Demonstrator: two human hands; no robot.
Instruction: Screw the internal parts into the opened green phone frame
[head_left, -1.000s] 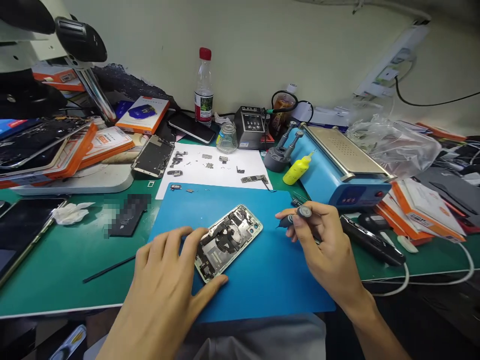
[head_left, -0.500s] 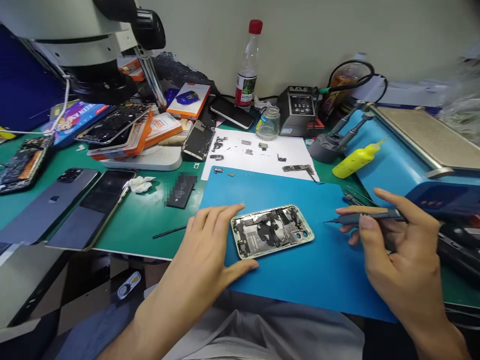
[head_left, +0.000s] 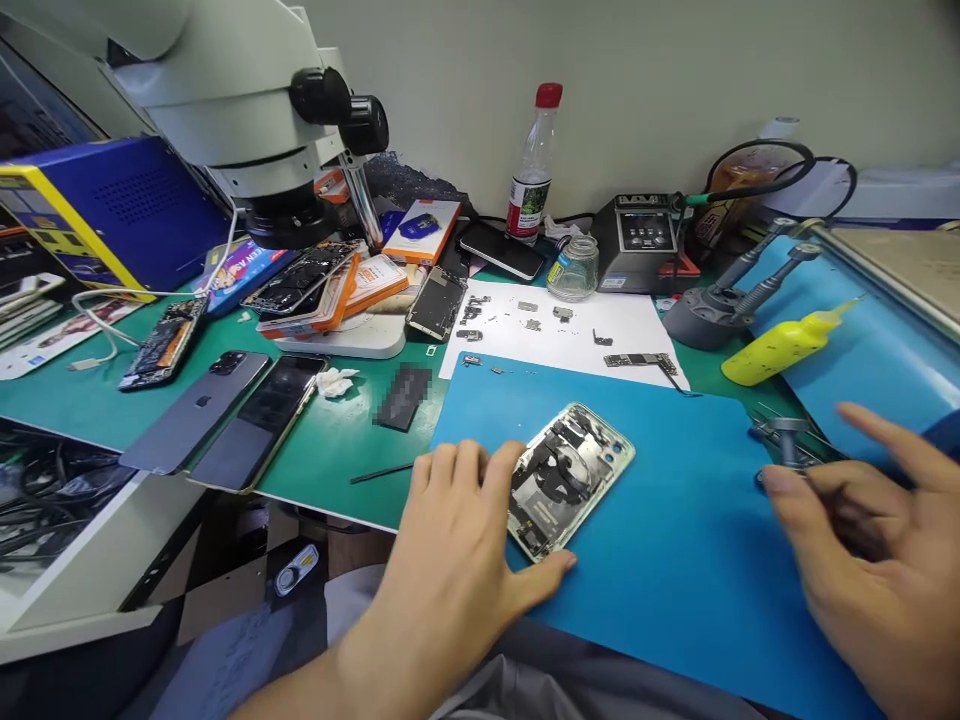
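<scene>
An opened phone housing (head_left: pixel 574 470), its insides showing, lies tilted on the blue work mat (head_left: pixel 675 560). My left hand (head_left: pixel 465 540) grips its near end, fingers over the top edge and thumb along the lower edge. My right hand (head_left: pixel 870 540) is at the mat's right edge, a little blurred. Its thumb and a finger pinch a small grey screwdriver (head_left: pixel 784 445) while the index finger sticks out above it. The screwdriver is right beside loose tweezers on the green mat.
White paper (head_left: pixel 570 330) with small phone parts lies behind the blue mat. A microscope (head_left: pixel 247 110) stands at the left over stacked phones and boxes. Two phones (head_left: pixel 225 415) lie near the left table edge. Yellow bottle (head_left: pixel 787 345), soldering station (head_left: pixel 645 245) and blue heating machine (head_left: pixel 855 340) are at the right.
The view has swung left. My left hand has turned the phone housing from level to tilted. My right hand has drawn back to the right with the screwdriver.
</scene>
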